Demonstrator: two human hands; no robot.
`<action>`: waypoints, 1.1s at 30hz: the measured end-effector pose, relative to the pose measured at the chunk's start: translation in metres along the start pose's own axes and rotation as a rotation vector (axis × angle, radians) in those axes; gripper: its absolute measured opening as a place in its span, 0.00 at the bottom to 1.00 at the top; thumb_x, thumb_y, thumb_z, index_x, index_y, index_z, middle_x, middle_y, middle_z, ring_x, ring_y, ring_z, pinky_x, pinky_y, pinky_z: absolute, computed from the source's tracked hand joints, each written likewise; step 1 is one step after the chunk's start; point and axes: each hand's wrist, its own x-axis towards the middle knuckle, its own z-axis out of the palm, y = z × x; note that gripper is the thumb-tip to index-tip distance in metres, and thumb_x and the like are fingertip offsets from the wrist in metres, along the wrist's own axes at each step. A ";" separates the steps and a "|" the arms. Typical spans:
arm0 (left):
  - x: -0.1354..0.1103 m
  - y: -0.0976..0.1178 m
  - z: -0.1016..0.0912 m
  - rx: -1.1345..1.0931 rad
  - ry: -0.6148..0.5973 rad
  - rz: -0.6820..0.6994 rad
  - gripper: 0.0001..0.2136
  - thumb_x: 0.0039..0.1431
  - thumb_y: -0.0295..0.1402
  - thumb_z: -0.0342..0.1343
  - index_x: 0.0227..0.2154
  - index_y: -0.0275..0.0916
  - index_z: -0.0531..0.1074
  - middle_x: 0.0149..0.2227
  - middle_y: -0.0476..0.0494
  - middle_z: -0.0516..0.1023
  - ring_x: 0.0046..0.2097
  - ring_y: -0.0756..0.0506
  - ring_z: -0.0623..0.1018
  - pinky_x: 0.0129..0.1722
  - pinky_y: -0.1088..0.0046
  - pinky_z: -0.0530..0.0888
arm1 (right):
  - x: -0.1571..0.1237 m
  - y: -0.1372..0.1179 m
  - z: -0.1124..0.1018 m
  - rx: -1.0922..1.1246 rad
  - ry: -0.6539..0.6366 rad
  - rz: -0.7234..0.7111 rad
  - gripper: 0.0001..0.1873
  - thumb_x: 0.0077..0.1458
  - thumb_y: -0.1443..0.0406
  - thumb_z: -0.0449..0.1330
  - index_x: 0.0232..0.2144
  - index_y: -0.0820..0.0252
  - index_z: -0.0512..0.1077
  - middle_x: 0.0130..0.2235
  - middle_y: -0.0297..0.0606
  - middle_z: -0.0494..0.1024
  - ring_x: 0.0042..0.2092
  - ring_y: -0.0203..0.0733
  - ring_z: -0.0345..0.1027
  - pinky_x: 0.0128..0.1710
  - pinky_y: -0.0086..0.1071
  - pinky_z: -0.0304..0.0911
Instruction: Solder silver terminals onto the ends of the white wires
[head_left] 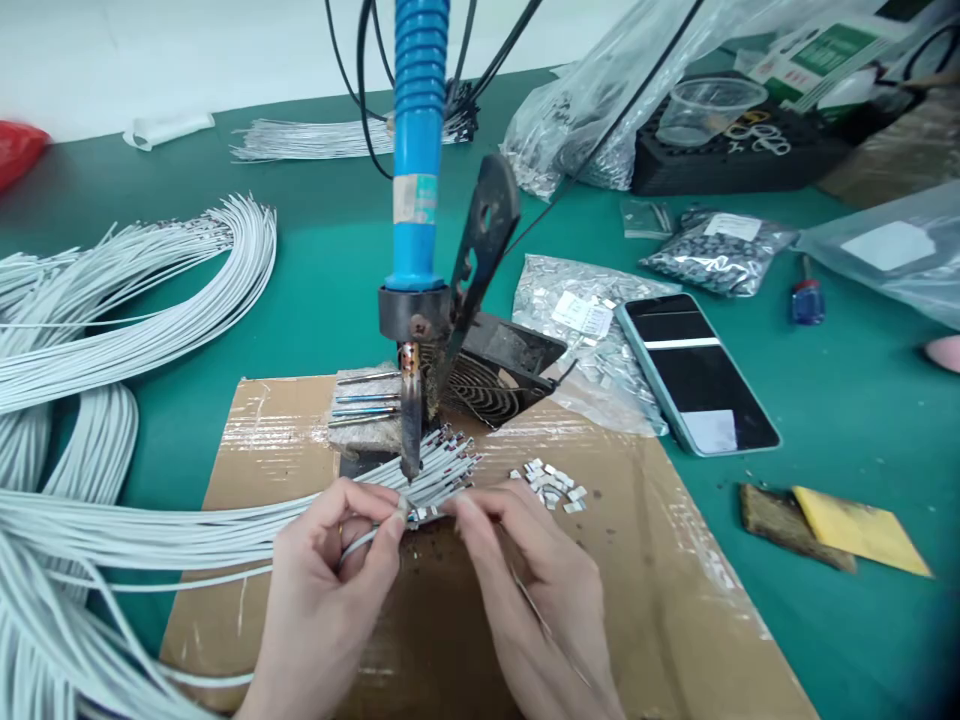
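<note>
My left hand (334, 575) is closed, with thumb and index finger pinching the end of a white cable (360, 543) just below the soldering iron tip (410, 430). Small metal pieces (421, 514) show at the cable end between my two hands. My right hand (544, 590) is closed too, fingertips together at those pieces. A thin solder wire (531, 600) runs through it toward the lower right. The iron's blue handle (420, 130) hangs upright in a black clamp. Behind my fingers lie several white cable ends (442, 465). Exact contact at the fingertips is hidden.
A cardboard sheet (255, 440) covers the green table (330, 250). Loose metal tabs (551, 484) lie right of the iron, near a small fan (495, 375). Cable bundles (172, 330) fill the left. A phone (701, 370), parts bag (570, 300) and yellow sponge (862, 530) are right.
</note>
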 end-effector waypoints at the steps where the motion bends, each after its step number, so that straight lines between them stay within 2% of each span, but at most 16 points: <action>1: -0.003 -0.001 0.000 -0.006 0.010 -0.017 0.06 0.52 0.27 0.70 0.24 0.38 0.78 0.33 0.47 0.82 0.34 0.49 0.82 0.34 0.83 0.77 | 0.000 0.000 0.000 0.009 -0.039 -0.028 0.11 0.69 0.65 0.60 0.32 0.55 0.76 0.32 0.33 0.78 0.35 0.40 0.71 0.38 0.31 0.66; 5: -0.016 -0.009 -0.001 -0.001 0.009 -0.054 0.08 0.55 0.32 0.71 0.26 0.39 0.78 0.33 0.48 0.81 0.34 0.50 0.79 0.35 0.82 0.75 | -0.001 -0.003 0.002 0.111 -0.071 0.015 0.13 0.67 0.67 0.60 0.28 0.56 0.72 0.28 0.30 0.74 0.31 0.38 0.68 0.32 0.30 0.63; 9: -0.027 -0.017 -0.005 -0.017 -0.080 -0.119 0.12 0.60 0.42 0.70 0.30 0.40 0.79 0.26 0.51 0.76 0.26 0.53 0.69 0.26 0.83 0.66 | -0.003 -0.005 0.004 0.198 -0.073 0.073 0.14 0.67 0.66 0.60 0.26 0.56 0.71 0.28 0.30 0.72 0.31 0.37 0.67 0.30 0.29 0.61; 11: -0.030 -0.018 -0.006 -0.023 -0.104 -0.149 0.15 0.59 0.46 0.69 0.31 0.39 0.78 0.23 0.53 0.73 0.23 0.55 0.63 0.23 0.82 0.60 | -0.005 -0.005 0.004 0.219 -0.075 0.089 0.14 0.66 0.66 0.60 0.26 0.56 0.71 0.27 0.30 0.71 0.31 0.37 0.66 0.30 0.29 0.61; 14: -0.035 -0.015 -0.003 -0.017 -0.071 -0.170 0.19 0.54 0.49 0.72 0.29 0.37 0.77 0.20 0.55 0.70 0.22 0.56 0.59 0.22 0.82 0.57 | -0.007 -0.005 0.004 0.242 -0.097 0.111 0.14 0.66 0.65 0.60 0.26 0.57 0.71 0.27 0.30 0.71 0.32 0.37 0.66 0.30 0.29 0.60; 19: -0.038 -0.008 0.002 -0.014 -0.005 -0.182 0.20 0.48 0.48 0.76 0.27 0.37 0.77 0.20 0.56 0.70 0.20 0.58 0.58 0.21 0.83 0.59 | -0.009 -0.004 0.003 0.275 -0.124 0.150 0.14 0.67 0.63 0.61 0.27 0.58 0.72 0.28 0.30 0.72 0.33 0.37 0.66 0.31 0.29 0.60; 24: -0.039 -0.006 0.003 -0.033 0.009 -0.202 0.23 0.44 0.51 0.77 0.27 0.36 0.78 0.19 0.56 0.69 0.21 0.58 0.58 0.21 0.84 0.56 | -0.010 -0.003 0.004 0.295 -0.135 0.180 0.14 0.66 0.63 0.61 0.27 0.58 0.72 0.28 0.30 0.71 0.32 0.36 0.65 0.31 0.29 0.59; 33: -0.039 -0.008 0.000 -0.033 -0.037 -0.203 0.24 0.46 0.53 0.75 0.27 0.36 0.77 0.20 0.57 0.68 0.21 0.58 0.57 0.21 0.83 0.56 | -0.010 -0.003 0.003 0.312 -0.120 0.199 0.14 0.65 0.62 0.61 0.26 0.58 0.73 0.28 0.31 0.72 0.31 0.36 0.66 0.30 0.28 0.61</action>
